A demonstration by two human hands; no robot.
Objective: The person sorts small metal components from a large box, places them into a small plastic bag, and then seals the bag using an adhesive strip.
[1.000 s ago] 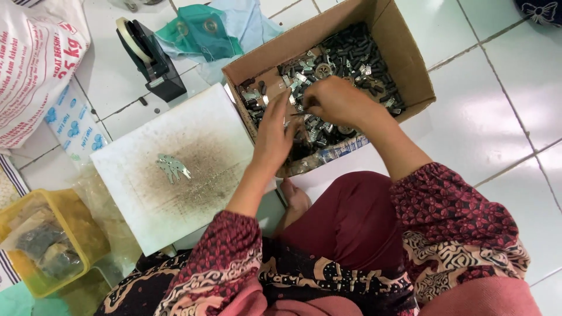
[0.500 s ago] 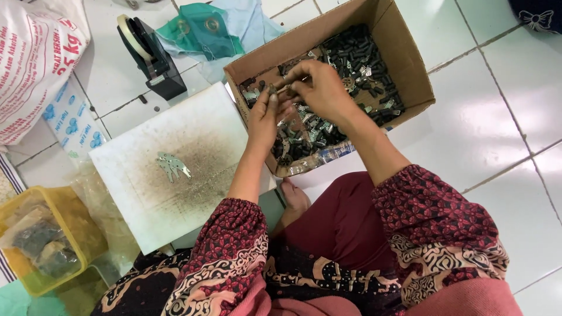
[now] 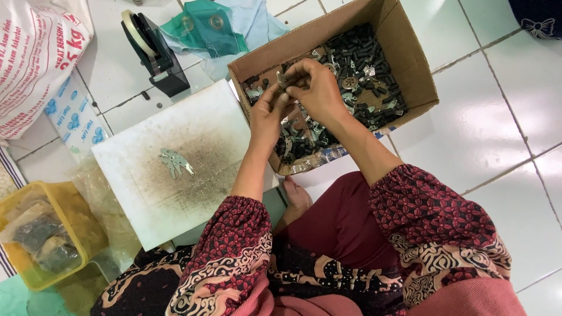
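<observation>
Cardboard box, upper centre of the frame, brimming with dark and silvery parts. Hovering above it, left hand and right hand, both grips pinching one small metal piece between fingertips. Best keeping it over the box, steadying with the left, aligning with the right.

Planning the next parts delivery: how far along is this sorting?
Done: a few metal pieces lie on the white board. In hand: left hand and right hand hold a small metal part together. Left: the cardboard box holds many parts.
</observation>
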